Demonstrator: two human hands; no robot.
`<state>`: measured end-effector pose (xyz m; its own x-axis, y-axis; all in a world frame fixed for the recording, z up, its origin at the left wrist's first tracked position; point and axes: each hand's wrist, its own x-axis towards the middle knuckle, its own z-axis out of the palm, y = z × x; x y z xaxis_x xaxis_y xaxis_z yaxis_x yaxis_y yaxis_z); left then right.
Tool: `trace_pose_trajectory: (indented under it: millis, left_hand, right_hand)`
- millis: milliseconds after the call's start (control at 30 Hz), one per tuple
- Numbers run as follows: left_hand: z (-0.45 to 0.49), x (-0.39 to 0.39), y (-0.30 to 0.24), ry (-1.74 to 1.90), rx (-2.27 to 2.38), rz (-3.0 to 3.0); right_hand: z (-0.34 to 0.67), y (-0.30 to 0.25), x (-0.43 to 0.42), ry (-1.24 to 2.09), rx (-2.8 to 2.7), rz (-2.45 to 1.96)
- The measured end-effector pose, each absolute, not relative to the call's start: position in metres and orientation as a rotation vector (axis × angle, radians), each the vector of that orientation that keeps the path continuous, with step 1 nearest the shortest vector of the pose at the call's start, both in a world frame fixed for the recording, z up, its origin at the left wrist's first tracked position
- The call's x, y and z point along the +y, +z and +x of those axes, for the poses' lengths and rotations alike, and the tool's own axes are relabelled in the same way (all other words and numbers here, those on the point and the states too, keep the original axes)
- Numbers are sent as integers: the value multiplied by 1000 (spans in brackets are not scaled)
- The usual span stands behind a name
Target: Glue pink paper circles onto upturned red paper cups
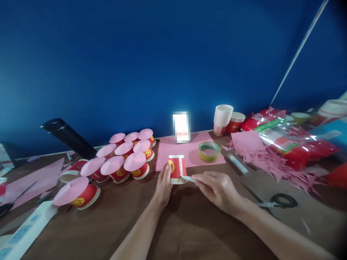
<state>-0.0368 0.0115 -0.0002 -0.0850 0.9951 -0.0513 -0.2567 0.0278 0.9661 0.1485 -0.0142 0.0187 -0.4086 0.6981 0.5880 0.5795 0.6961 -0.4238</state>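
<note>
My left hand (163, 184) is wrapped round the left side of a red paper cup (176, 168) with a yellow emblem. The cup is held over the table, with its patterned band at the bottom. At the cup's lower right, my right hand (217, 187) pinches a small, thin whitish piece (190, 179), too blurred to name, whose tip meets the cup near that band. To the left stand several red cups topped with pink paper cones, one cone-topped cup (71, 192) nearest me. Behind the held cup lie a pink paper sheet (165, 148) and a roll of tape (209, 151).
Scissors (282, 200) and a glue stick (237, 163) lie right of my hands. Beyond are pink paper scraps (252, 151), a red plastic bag (295, 141) and stacked cups (222, 119). A black bottle (69, 137) leans at left; a power strip (29, 227) lies front left.
</note>
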Motion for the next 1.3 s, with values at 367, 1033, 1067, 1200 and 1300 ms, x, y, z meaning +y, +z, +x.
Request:
trace_pose_trajectory:
  millis: [367, 1033, 1067, 1200, 1300]
  left_hand:
    - [-36, 11, 2, 1368, 1194, 1023]
    - [-37, 12, -2, 1358, 1030, 958]
    - [-37, 12, -2, 1357, 1029, 952]
    - [-37, 13, -4, 1361, 1054, 976]
    - [-39, 13, -5, 1356, 1065, 979]
  right_hand:
    - [149, 20, -14, 130, -2163, -932]
    - [148, 19, -13, 269, -2000, -912]
    - [148, 19, -13, 265, -2002, -905]
    - [148, 19, -13, 221, -2041, -894]
    - [149, 19, -13, 191, -2072, -898]
